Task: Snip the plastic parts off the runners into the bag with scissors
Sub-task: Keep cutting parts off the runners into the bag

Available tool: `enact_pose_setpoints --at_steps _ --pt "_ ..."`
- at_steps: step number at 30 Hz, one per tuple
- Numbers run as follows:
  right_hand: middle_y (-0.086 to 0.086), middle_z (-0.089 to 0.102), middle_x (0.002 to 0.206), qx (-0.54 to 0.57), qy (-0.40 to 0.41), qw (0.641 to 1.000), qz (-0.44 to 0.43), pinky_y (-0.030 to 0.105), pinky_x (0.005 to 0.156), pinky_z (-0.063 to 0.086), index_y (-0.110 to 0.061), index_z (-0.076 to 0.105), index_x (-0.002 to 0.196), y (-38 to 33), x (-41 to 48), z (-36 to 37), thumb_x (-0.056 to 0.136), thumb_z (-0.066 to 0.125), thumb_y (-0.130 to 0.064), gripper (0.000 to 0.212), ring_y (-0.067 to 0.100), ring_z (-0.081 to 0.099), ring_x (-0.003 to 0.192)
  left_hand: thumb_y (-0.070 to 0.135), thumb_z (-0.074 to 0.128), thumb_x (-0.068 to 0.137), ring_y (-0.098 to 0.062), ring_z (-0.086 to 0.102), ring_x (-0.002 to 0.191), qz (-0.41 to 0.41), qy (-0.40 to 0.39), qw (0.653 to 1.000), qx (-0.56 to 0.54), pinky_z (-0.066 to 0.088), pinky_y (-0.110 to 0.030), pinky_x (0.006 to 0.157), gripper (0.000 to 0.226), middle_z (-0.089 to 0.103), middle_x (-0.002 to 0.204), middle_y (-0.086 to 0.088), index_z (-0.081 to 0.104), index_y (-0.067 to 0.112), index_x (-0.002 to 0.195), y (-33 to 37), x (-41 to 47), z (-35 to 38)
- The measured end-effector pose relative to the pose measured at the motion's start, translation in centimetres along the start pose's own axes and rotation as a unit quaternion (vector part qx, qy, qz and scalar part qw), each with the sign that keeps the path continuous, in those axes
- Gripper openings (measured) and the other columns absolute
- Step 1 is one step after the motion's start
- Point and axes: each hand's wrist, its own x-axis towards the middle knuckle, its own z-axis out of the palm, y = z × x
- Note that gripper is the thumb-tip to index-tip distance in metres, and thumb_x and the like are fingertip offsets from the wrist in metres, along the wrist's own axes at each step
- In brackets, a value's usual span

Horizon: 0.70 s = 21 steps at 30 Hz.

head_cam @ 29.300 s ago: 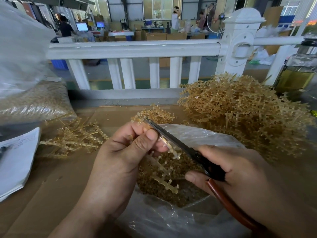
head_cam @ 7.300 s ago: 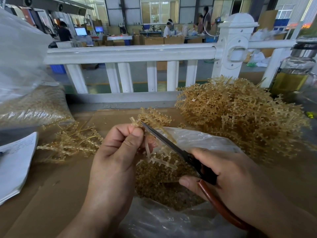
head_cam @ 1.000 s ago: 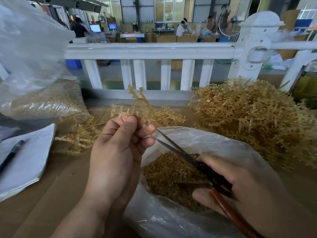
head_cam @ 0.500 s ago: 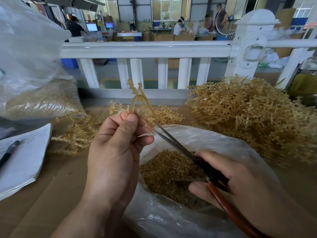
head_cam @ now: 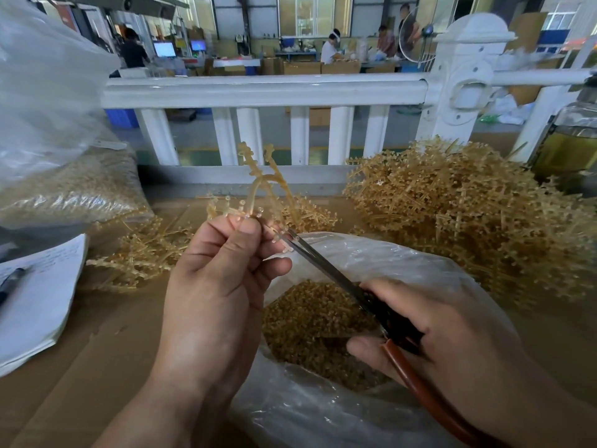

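Here, runner [head_cam: 258, 192] pinched in left hand [head_cam: 219, 286], scissors [head_cam: 326, 270] at its fingertips [head_cam: 248, 226]

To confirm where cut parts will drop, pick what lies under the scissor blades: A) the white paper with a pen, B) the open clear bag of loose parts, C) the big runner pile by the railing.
B: the scissors in the right hand cross the mouth of the clear bag, loose parts heaped below, tips at the runner the left hand pinches.
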Motion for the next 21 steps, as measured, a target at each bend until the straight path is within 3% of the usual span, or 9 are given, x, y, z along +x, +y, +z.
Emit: enact_pose_setpoints --at_steps 3,7,15,21 --pt "-0.02 0.052 0.066 0.019 0.002 1.0 -0.008 0.012 0.074 0.042 -0.032 0.062 0.097 0.39 0.1 0.07 0.082 0.05 -0.076 0.048 -0.009 0.051 0.068 0.016 0.062 0.091 -0.013 0.063 0.072 0.009 -0.007 1.0 0.003 0.057 -0.026 0.065 0.016 0.066 0.081 -0.004 0.065 0.021 0.076 -0.19 -0.03 -0.07" --pt "-0.02 0.051 0.065 0.012 0.022 1.0 -0.015 0.02 0.081 0.041 -0.032 0.062 0.096 0.61 0.08 0.29 0.082 0.05 -0.075 0.047 -0.007 0.05 0.069 0.018 0.065 0.091 -0.013 0.064 0.072 0.013 -0.014 1.0 0.004 0.057 -0.026 0.067 0.016 0.067 0.081 -0.003 0.067 0.023 0.076 -0.28 -0.05 -0.08" --pt "-0.022 0.05 0.063 0.021 0.002 1.0 0.005 0.013 0.063 0.043 -0.035 0.06 0.097 0.2 0.04 -0.02 0.08 0.05 -0.075 0.045 -0.008 0.051 0.064 0.016 0.061 0.092 -0.013 0.065 0.071 0.013 -0.011 1.0 0.003 0.058 -0.026 0.067 0.019 0.066 0.079 -0.002 0.067 0.022 0.075 -0.44 -0.17 -0.06" --pt "-0.022 0.059 0.068 0.007 0.004 1.0 0.022 0.015 0.051 0.045 -0.035 0.062 0.103 -0.22 0.09 -0.18 0.078 0.044 -0.08 0.054 -0.003 0.057 0.065 0.021 0.067 0.087 -0.012 0.065 0.073 0.006 -0.024 1.0 -0.003 0.057 -0.026 0.068 0.012 0.066 0.08 -0.001 0.067 0.023 0.075 -0.45 -0.23 -0.06"
